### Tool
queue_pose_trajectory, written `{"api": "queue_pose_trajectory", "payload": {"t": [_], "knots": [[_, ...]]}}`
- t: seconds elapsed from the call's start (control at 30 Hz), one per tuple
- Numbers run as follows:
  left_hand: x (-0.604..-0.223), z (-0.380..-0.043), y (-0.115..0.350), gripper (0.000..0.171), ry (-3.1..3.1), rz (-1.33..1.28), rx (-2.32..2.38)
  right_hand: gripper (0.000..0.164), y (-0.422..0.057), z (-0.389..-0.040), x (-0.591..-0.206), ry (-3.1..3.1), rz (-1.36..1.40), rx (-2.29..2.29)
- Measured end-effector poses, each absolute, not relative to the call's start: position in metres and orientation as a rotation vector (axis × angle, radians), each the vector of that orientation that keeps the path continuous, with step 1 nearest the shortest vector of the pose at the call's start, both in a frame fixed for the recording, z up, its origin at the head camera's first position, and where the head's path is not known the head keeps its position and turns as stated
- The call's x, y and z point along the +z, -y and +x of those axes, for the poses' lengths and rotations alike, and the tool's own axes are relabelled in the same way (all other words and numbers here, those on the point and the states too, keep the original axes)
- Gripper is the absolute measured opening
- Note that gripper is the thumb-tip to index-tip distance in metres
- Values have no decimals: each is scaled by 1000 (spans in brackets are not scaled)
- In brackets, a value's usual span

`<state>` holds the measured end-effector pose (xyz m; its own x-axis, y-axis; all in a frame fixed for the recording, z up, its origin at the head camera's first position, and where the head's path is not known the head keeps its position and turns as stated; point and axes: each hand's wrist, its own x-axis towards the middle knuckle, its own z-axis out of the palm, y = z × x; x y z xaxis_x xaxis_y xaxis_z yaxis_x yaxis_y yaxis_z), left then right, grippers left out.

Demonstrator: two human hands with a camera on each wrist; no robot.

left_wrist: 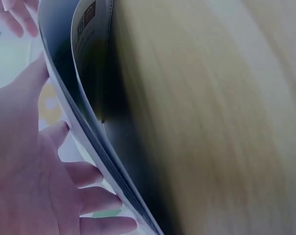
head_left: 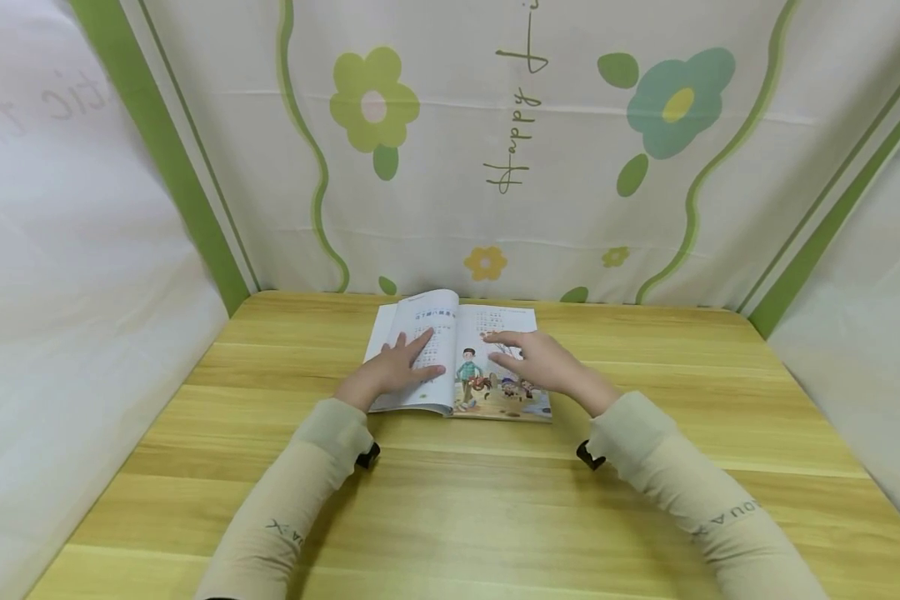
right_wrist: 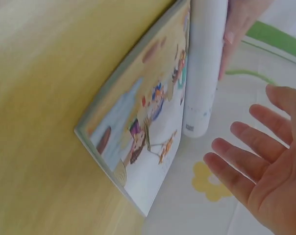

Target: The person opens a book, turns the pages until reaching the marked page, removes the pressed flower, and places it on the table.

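An open picture book [head_left: 461,329] lies on the wooden table, text on its left page and a coloured drawing of figures and a hen on its right. My left hand [head_left: 396,367] rests on the left page with fingers spread; in the left wrist view, its fingertips touch the curved page [left_wrist: 86,139]. Over the right page is my right hand [head_left: 546,364], fingers extended and loosely bent. From the right wrist, this hand [right_wrist: 273,161] appears apart from the illustrated page [right_wrist: 148,127] and holds nothing. The left page bulges upward near the spine.
The book lies near the far edge of the wood-grain table [head_left: 472,508]. A white curtain [head_left: 450,217] with printed flowers hangs behind it, and white side panels [head_left: 82,275] flank the table. Dark straps [head_left: 591,455] show below both wrists.
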<state>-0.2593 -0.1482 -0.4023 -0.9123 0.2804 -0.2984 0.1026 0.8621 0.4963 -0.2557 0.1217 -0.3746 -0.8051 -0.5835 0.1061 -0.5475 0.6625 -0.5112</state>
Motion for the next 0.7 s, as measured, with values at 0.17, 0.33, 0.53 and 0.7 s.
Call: {"api": "queue_pose_trajectory", "payload": {"t": [0.17, 0.33, 0.53, 0.7], "knots": [[-401, -259, 150, 83, -2658, 259, 667, 34, -130, -263, -373, -2806, -826, -967], [-401, -259, 152, 82, -2642, 278, 684, 33, -135, -271, -377, -2780, -717, -1017], [-400, -260, 153, 82, -2624, 330, 689, 32, -138, -279, -387, -2731, -600, -1048], [-399, -261, 154, 82, -2604, 333, 678, 30, -139, -287, -396, -2597, -466, -1108]]}}
